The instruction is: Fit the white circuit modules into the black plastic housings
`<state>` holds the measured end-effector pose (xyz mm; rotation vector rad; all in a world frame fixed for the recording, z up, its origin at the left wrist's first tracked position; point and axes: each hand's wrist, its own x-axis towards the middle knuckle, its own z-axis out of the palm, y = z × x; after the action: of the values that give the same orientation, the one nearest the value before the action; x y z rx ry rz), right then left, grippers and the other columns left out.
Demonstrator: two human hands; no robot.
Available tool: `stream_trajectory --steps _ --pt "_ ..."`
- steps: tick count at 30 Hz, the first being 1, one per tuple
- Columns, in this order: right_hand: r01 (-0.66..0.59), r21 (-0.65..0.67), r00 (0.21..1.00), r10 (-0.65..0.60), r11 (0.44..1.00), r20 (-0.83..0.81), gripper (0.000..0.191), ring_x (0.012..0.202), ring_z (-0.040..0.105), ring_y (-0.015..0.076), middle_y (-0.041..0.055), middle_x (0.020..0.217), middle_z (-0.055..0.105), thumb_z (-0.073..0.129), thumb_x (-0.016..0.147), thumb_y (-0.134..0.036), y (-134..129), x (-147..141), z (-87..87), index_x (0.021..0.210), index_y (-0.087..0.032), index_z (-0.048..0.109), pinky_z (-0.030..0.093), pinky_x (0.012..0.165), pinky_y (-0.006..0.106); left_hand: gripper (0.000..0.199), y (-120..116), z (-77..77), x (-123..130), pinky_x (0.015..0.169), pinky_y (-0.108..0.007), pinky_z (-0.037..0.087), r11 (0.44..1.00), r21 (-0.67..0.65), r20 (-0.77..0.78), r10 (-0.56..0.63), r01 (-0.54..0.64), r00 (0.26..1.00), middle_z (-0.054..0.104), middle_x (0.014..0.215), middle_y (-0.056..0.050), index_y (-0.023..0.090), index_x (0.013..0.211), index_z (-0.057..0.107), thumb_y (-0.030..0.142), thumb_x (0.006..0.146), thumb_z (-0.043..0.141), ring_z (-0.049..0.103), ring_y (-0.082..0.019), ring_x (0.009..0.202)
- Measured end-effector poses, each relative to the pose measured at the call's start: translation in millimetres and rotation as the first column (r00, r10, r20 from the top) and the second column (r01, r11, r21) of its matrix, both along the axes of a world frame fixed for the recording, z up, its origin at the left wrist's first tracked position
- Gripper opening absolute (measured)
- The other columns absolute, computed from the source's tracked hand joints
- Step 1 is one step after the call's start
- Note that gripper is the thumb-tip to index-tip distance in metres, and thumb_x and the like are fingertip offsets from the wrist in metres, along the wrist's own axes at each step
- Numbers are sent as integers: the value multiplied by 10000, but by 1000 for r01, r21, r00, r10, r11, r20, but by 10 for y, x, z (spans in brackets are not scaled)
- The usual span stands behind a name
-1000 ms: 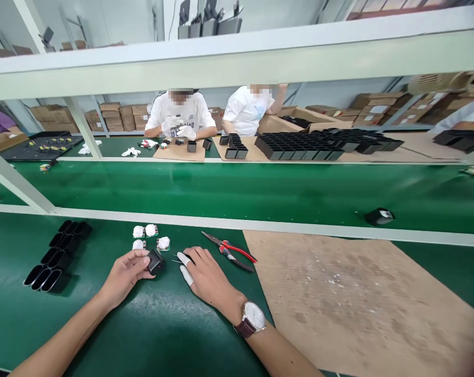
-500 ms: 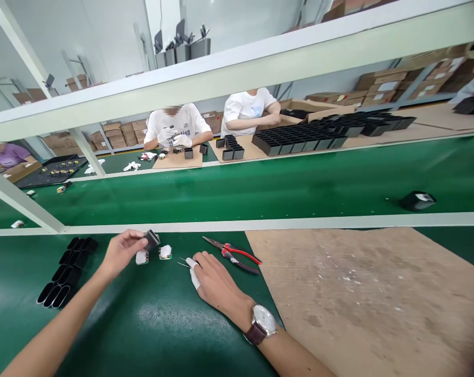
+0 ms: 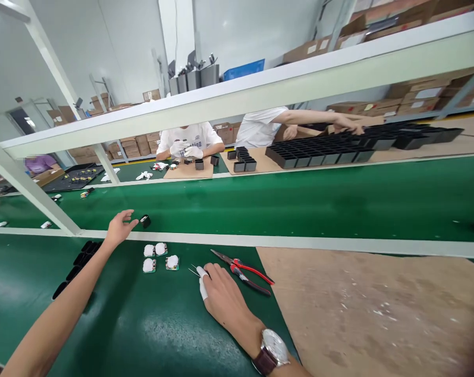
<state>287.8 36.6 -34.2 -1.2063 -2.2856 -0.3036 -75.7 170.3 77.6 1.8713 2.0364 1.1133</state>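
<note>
My left hand [image 3: 121,228] reaches over the white rail with its fingers spread and holds nothing. Just right of its fingertips, on the green belt, is a small black case [image 3: 145,222] with something white inside. My right hand [image 3: 224,294], with white covers on two fingers and a watch at the wrist, rests on the green table, closed on thin metal tweezers [image 3: 193,270]. Between the hands lie several small circuit boards with white tops [image 3: 172,262]. Red-handled pliers [image 3: 242,271] lie just beyond my right hand.
Black oval sleeves [image 3: 79,264] stand in rows at left, partly hidden by my left forearm. A cardboard sheet [image 3: 362,309] covers the table at right. The white rail [image 3: 205,240] divides table from belt. Across it, co-workers sit near many black boxes [image 3: 319,152].
My left hand has moved forward past the rail and let go of the black case, now on the belt. More boards show. The view has shifted; a co-worker's arm now stretches over the black boxes.
</note>
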Motion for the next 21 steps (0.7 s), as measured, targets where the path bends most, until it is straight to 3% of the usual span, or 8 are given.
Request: stream_trajectory --steps 4,6,8,10,12,15,18,21 --pt "-29 102 999 31 994 -14 296 885 579 288 137 1053 646 511 870 11 24 26 -35 1054 -164 665 503 760 423 610 -467 388 -465 978 -396 597 994 75 -29 77 -74 997 720 1334 -159 154 1299 656 576 860 686 722 -286 1163" --pt "-56 118 998 59 991 -26 272 924 592 289 157 1128 654 500 957 -48 31 34 -24 1160 -128 661 504 770 421 616 -782 530 -685 974 -437 589 990 67 -48 125 -121 991 749 1270 -143 168 1222 704 648 835 692 735 -308 1093" --pt "-77 120 996 83 990 -45 263 993 605 300 171 1193 660 498 1016 -117 31 27 12 1232 -109 648 515 803 430 566 -1125 567 -855 961 -462 576 992 26 -105 125 -123 987 781 1158 -114 199 1072 761 694 801 716 735 -328 1025" --pt "-100 109 992 107 989 -62 273 1064 611 312 176 1236 667 494 1045 -164 27 -2 73 1268 -111 642 529 852 446 528 -1472 495 -981 952 -467 555 998 -30 -245 46 -55 968 784 1056 -100 223 938 780 729 809 706 715 -344 1014" --pt "-129 74 989 134 989 -67 290 1133 609 319 174 1276 670 499 1050 -180 34 -56 148 1299 -127 638 536 915 463 562 -1793 347 -1080 914 -465 545 997 -76 -422 -55 25 905 757 998 -113 223 886 779 769 852 649 686 -352 1008" --pt "-170 -10 984 169 985 -51 333 1232 586 332 168 1361 652 526 1038 -187 100 -186 261 1357 -153 619 528 997 494 634 -2163 83 -1200 854 -481 543 997 -65 -581 -74 45 810 700 975 -134 215 850 780 822 866 595 646 -364 982" --pt "-208 -77 978 206 975 -40 362 1287 551 356 189 1406 632 565 1029 -217 223 -362 333 1379 -136 607 521 1021 537 603 -2337 -119 -1245 843 -503 542 995 -60 -648 -101 82 755 670 1032 -141 226 857 793 801 871 610 623 -378 1009" --pt "-250 -128 968 246 960 -45 299 1252 561 353 188 1341 665 581 1016 -193 296 -529 347 1303 -136 644 534 983 529 471 -2349 -199 -1144 846 -505 545 985 -69 -654 -166 161 738 668 1082 -141 228 783 771 635 955 608 614 -376 1051"
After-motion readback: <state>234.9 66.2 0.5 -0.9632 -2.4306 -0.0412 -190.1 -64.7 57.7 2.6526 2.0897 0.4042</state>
